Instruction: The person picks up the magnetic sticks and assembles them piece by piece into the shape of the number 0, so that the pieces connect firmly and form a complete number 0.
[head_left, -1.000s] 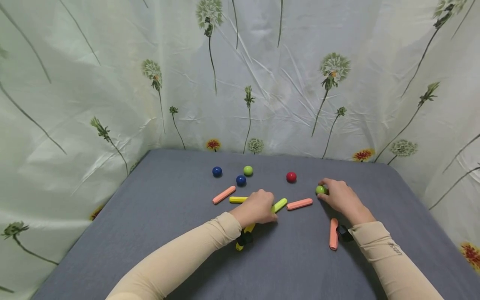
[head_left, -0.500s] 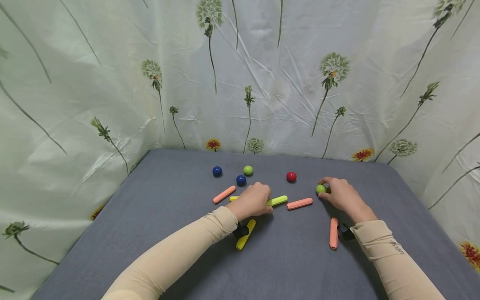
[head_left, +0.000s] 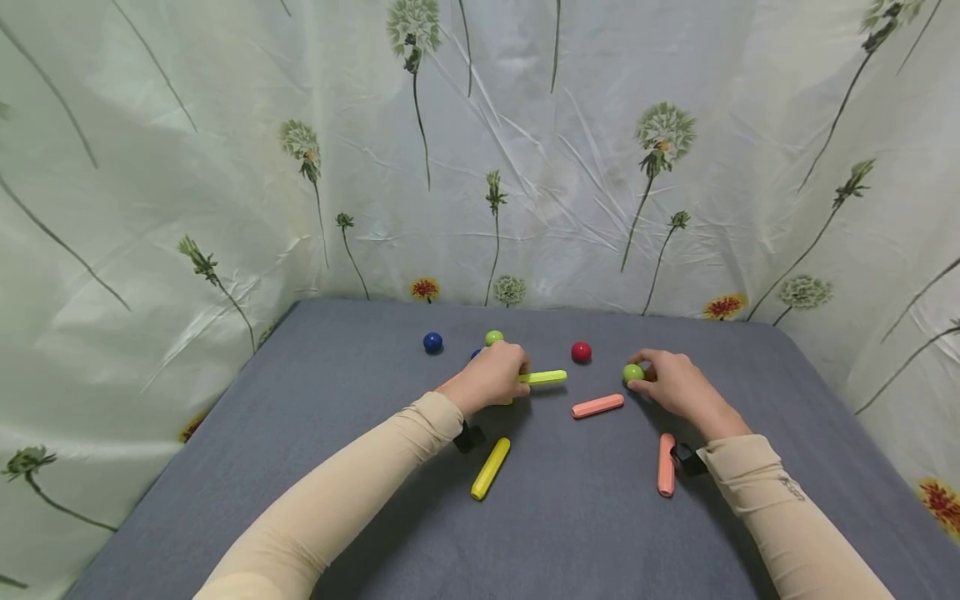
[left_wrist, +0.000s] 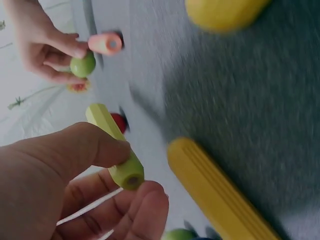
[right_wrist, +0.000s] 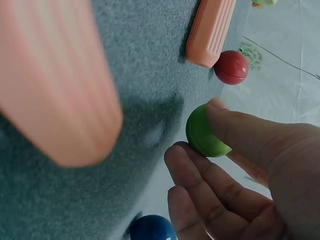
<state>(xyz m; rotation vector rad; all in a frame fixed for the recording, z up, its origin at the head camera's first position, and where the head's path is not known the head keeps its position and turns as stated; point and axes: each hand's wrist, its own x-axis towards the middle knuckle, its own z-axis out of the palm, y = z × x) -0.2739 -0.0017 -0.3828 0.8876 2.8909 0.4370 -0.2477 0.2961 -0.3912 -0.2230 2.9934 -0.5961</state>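
Observation:
My left hand (head_left: 489,379) pinches a lime-yellow stick (head_left: 546,377) between thumb and fingers; its free end points right. In the left wrist view the stick (left_wrist: 125,172) is raised off the table, with a yellow stick (left_wrist: 220,192) lying close by. My right hand (head_left: 681,393) holds a green ball (head_left: 633,373) by thumb and fingertips, over its shadow in the right wrist view. A salmon stick (head_left: 597,406) lies between the two hands, and another salmon stick (head_left: 666,465) is beside the right wrist. The left hand partly covers a blue ball (head_left: 476,353).
On the grey table (head_left: 585,517) a red ball (head_left: 581,352) sits at the back between the hands. Another blue ball (head_left: 432,342) and a second green ball (head_left: 494,337) stand back left. A yellow stick (head_left: 491,468) lies in front. A flowered curtain (head_left: 570,167) closes the back.
My left hand has moved back and to the left with the lime-yellow stick, which has turned from slanted to nearly level. The right hand has shifted slightly left, still holding the green ball.

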